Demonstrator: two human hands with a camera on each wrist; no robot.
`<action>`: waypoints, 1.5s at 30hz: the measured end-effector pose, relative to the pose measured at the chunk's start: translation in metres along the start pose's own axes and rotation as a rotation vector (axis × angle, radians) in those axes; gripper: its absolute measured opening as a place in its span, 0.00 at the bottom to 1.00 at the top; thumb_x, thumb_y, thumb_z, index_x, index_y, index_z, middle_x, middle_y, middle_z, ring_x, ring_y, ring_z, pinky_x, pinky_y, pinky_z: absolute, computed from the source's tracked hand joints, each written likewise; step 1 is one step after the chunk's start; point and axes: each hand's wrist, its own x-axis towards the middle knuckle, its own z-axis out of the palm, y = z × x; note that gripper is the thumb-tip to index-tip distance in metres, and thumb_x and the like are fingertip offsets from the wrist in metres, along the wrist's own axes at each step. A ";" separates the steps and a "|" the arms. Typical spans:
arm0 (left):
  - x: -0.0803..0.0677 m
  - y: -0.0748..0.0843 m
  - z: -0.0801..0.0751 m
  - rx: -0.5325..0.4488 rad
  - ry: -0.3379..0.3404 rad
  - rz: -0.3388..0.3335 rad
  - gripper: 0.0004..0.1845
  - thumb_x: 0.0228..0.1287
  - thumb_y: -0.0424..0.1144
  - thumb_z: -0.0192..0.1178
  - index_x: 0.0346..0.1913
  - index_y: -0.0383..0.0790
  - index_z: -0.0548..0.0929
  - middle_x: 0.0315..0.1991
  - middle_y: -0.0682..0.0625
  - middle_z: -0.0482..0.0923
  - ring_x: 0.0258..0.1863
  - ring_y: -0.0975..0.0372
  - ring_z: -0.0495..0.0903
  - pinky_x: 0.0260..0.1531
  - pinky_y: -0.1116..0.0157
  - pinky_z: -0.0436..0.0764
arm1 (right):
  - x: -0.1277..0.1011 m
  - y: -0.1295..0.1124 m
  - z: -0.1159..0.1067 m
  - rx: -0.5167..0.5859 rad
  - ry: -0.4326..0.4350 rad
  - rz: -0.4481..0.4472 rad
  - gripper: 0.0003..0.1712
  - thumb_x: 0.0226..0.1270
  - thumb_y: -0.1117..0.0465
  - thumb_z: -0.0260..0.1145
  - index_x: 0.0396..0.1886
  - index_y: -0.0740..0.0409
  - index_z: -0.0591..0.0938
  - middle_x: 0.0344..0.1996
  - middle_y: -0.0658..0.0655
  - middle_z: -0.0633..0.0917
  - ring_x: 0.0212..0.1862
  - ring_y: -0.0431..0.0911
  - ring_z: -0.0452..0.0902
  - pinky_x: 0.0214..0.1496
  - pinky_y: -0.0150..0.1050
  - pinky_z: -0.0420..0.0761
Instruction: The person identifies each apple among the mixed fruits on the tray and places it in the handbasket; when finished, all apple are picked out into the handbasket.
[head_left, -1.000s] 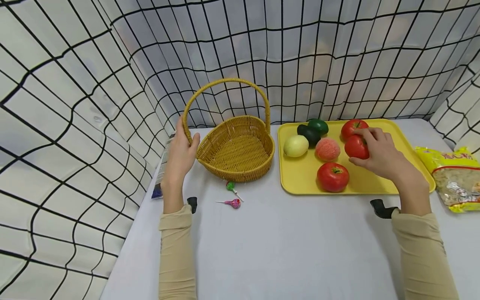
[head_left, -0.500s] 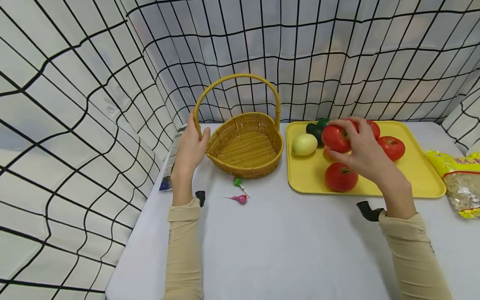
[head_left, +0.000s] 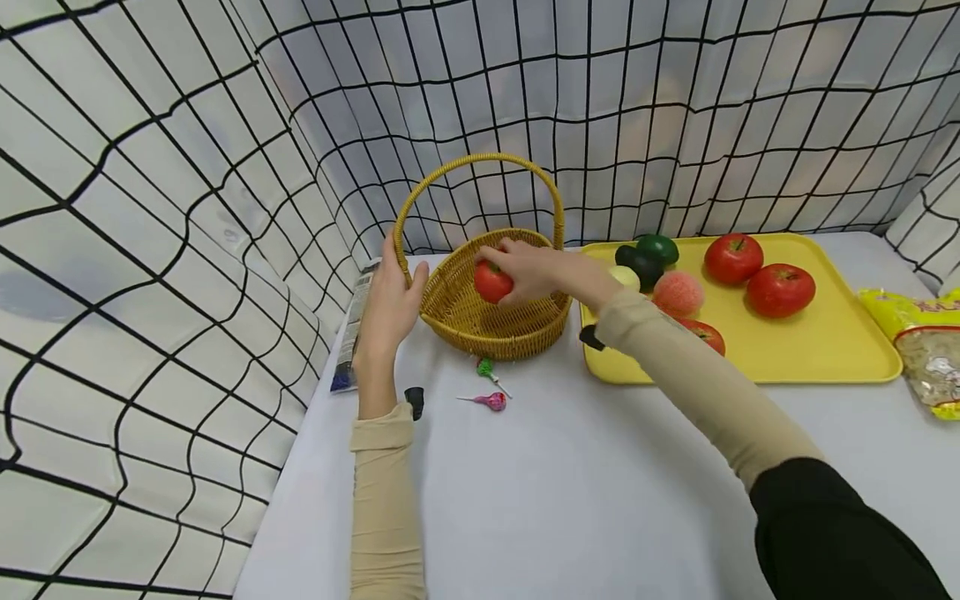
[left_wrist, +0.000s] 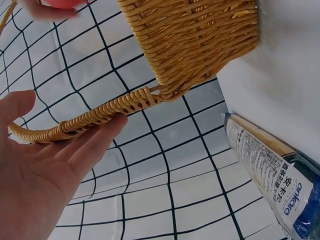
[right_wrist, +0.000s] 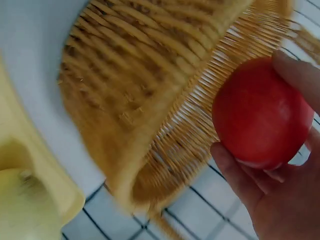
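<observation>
My right hand (head_left: 531,271) grips a red apple (head_left: 491,283) over the opening of a wicker basket (head_left: 495,347). In the right wrist view the thumb and fingers curl round the apple (right_wrist: 262,112), with the basket's woven wall (right_wrist: 125,85) beside it. My left hand (head_left: 386,312) is at the left side of the basket's tall handle (head_left: 480,159). Seen from the left wrist, its straight fingers (left_wrist: 95,145) lie along the handle (left_wrist: 100,112), thumb raised apart.
A yellow tray (head_left: 825,367) on the right bears more apples (head_left: 780,290), a pink peach-like fruit (head_left: 678,294), a pale yellow fruit (head_left: 625,277) and dark green fruits (head_left: 657,248). Two lollipops (head_left: 492,402) lie before the basket. Packages (head_left: 933,350) flank both sides; black netting surrounds the table.
My right hand has lifted the apple from the tray and carried it left to the basket. The left hand has stayed at the handle. The head view has shifted slightly.
</observation>
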 end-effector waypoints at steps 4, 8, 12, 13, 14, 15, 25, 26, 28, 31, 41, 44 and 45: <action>-0.004 -0.001 0.002 -0.005 0.016 -0.011 0.43 0.80 0.57 0.45 0.84 0.51 0.35 0.79 0.33 0.59 0.77 0.42 0.63 0.74 0.42 0.66 | 0.047 -0.009 0.003 -0.056 -0.175 0.049 0.48 0.69 0.44 0.70 0.81 0.38 0.54 0.75 0.61 0.64 0.71 0.55 0.68 0.74 0.57 0.70; -0.008 0.001 0.007 -0.002 0.015 -0.020 0.42 0.80 0.57 0.45 0.84 0.50 0.36 0.77 0.32 0.63 0.75 0.42 0.67 0.72 0.42 0.70 | 0.068 -0.015 0.008 -0.098 -0.286 0.133 0.52 0.68 0.41 0.70 0.82 0.36 0.51 0.77 0.58 0.64 0.73 0.54 0.64 0.77 0.58 0.67; -0.011 0.005 0.012 0.005 0.010 -0.019 0.42 0.80 0.57 0.45 0.84 0.50 0.36 0.69 0.30 0.71 0.64 0.42 0.76 0.64 0.43 0.76 | 0.074 -0.018 0.014 -0.091 -0.343 0.166 0.55 0.68 0.42 0.70 0.84 0.37 0.46 0.81 0.58 0.58 0.77 0.54 0.58 0.79 0.57 0.63; -0.012 0.005 0.012 0.006 0.008 -0.018 0.42 0.80 0.57 0.45 0.84 0.50 0.36 0.68 0.30 0.72 0.63 0.42 0.77 0.63 0.43 0.77 | 0.074 -0.018 0.016 -0.093 -0.350 0.165 0.56 0.68 0.41 0.69 0.85 0.37 0.45 0.82 0.58 0.57 0.78 0.54 0.57 0.80 0.57 0.63; -0.012 0.006 0.013 0.005 0.006 -0.017 0.42 0.80 0.57 0.45 0.84 0.49 0.36 0.68 0.30 0.73 0.61 0.42 0.78 0.62 0.43 0.77 | 0.074 -0.019 0.016 -0.098 -0.356 0.171 0.58 0.69 0.41 0.69 0.85 0.38 0.42 0.83 0.58 0.54 0.79 0.54 0.55 0.81 0.57 0.62; -0.012 0.007 0.013 0.005 0.005 -0.016 0.43 0.80 0.57 0.45 0.84 0.49 0.36 0.68 0.30 0.73 0.61 0.42 0.78 0.62 0.43 0.78 | 0.075 -0.019 0.017 -0.098 -0.357 0.171 0.58 0.68 0.41 0.69 0.85 0.38 0.42 0.83 0.58 0.53 0.80 0.54 0.54 0.81 0.58 0.61; -0.010 0.009 0.006 0.028 0.014 -0.009 0.42 0.81 0.55 0.46 0.84 0.48 0.37 0.67 0.30 0.73 0.57 0.42 0.80 0.58 0.43 0.79 | 0.075 -0.019 0.015 -0.054 -0.361 0.191 0.58 0.69 0.37 0.67 0.85 0.36 0.39 0.85 0.57 0.39 0.85 0.57 0.41 0.83 0.62 0.54; -0.010 0.009 0.006 0.031 0.014 -0.008 0.42 0.81 0.55 0.46 0.84 0.48 0.37 0.68 0.30 0.73 0.58 0.42 0.80 0.59 0.42 0.79 | 0.074 -0.018 0.014 -0.046 -0.356 0.193 0.58 0.69 0.36 0.67 0.85 0.36 0.40 0.85 0.57 0.40 0.85 0.57 0.41 0.83 0.62 0.54; -0.009 0.009 0.004 0.034 0.012 -0.002 0.42 0.81 0.55 0.46 0.84 0.48 0.37 0.69 0.29 0.72 0.59 0.42 0.79 0.59 0.42 0.78 | 0.072 -0.015 0.011 -0.036 -0.342 0.195 0.57 0.69 0.36 0.66 0.85 0.38 0.41 0.85 0.56 0.46 0.85 0.56 0.41 0.83 0.61 0.53; -0.007 0.010 0.002 0.039 0.012 0.004 0.42 0.81 0.56 0.46 0.84 0.48 0.37 0.70 0.29 0.71 0.60 0.41 0.79 0.60 0.42 0.78 | 0.069 -0.010 0.007 -0.035 -0.307 0.172 0.55 0.71 0.35 0.64 0.84 0.43 0.43 0.84 0.59 0.50 0.85 0.56 0.42 0.84 0.60 0.50; -0.001 0.003 -0.007 -0.009 -0.001 0.017 0.42 0.81 0.56 0.45 0.84 0.48 0.37 0.65 0.30 0.74 0.55 0.43 0.79 0.59 0.44 0.78 | 0.049 0.004 -0.007 0.012 -0.149 0.055 0.41 0.76 0.37 0.58 0.81 0.47 0.59 0.82 0.60 0.56 0.83 0.55 0.51 0.83 0.60 0.57; -0.001 0.001 -0.007 -0.021 -0.005 0.021 0.42 0.81 0.56 0.46 0.84 0.49 0.38 0.68 0.30 0.72 0.61 0.42 0.77 0.64 0.42 0.76 | 0.034 0.007 -0.009 0.045 -0.080 -0.023 0.36 0.79 0.42 0.57 0.79 0.52 0.63 0.79 0.60 0.63 0.81 0.55 0.56 0.83 0.56 0.59; -0.002 0.000 -0.007 -0.024 -0.005 0.023 0.42 0.81 0.55 0.46 0.84 0.49 0.38 0.67 0.30 0.72 0.61 0.42 0.77 0.64 0.43 0.76 | 0.027 0.007 -0.009 0.059 -0.053 -0.050 0.35 0.80 0.44 0.57 0.78 0.53 0.65 0.78 0.59 0.66 0.81 0.54 0.58 0.83 0.54 0.60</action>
